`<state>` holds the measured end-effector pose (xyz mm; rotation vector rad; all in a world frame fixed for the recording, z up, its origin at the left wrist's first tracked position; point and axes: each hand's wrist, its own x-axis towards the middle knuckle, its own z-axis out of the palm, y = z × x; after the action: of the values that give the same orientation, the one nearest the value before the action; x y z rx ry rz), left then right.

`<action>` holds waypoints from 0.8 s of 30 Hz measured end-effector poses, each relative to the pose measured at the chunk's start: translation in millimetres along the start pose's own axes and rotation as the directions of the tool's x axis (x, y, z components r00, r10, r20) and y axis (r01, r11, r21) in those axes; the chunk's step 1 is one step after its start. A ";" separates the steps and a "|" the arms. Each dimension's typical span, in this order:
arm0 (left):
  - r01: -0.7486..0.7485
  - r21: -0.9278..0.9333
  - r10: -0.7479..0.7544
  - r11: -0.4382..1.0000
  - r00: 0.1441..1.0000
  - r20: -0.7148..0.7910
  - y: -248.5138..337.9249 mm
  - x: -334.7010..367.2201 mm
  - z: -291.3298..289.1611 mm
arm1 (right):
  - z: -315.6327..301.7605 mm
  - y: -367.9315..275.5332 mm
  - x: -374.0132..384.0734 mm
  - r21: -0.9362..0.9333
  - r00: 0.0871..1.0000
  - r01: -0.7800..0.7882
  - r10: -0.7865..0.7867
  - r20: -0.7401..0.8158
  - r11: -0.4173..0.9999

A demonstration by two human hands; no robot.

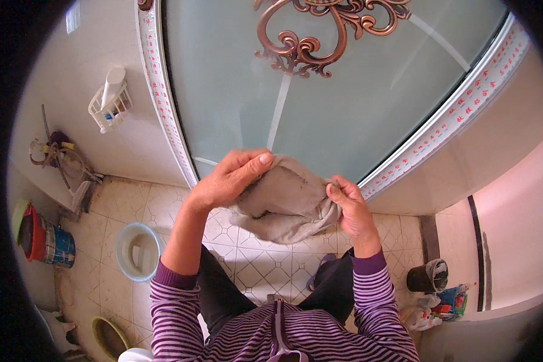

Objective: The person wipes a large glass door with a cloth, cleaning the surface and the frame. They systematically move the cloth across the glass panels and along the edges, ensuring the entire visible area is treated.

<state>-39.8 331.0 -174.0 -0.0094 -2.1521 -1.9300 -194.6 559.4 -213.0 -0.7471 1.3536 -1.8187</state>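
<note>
A grey, dirt-stained cloth (pixel 289 196) hangs between my two hands in front of the frosted glass door. My left hand (pixel 238 175) pinches its upper left edge, thumb on top. Its right edge is gripped by my right hand (pixel 351 205), with the thumb laid over the fabric. The cloth sags in folds at the bottom. Behind it stands the frosted glass panel (pixel 223 96) with a copper-coloured scroll ornament (pixel 311 45). Whether the cloth touches the glass, I cannot tell.
On the tiled floor at left sits a pale blue basin (pixel 120 252) with cloudy water. Buckets (pixel 57 244) stand by the left wall, below a white wall basket (pixel 110 108). A dark bin (pixel 421 279) and several packages (pixel 449 304) lie at right.
</note>
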 end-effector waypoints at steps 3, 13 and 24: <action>-0.006 -0.055 0.010 0.998 0.998 0.063 12.3 10.1 -3.8 | 15.9 2.7 5.5 0.061 0.978 -0.175 0.167 0.124 0.983; -0.029 0.275 0.025 0.961 1.000 0.018 -14.3 50.7 0.1 | 38.8 9.7 -19.5 0.047 0.918 -0.292 0.267 0.293 0.955; -0.159 0.069 0.160 0.985 0.987 -0.008 -37.5 -19.6 42.8 | 23.5 -4.7 -14.6 0.252 0.961 -0.218 0.162 0.225 0.943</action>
<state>-35.0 371.5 -218.3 -0.1512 -2.1370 -1.7620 -168.6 559.8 -202.4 -0.6093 0.9809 -1.6816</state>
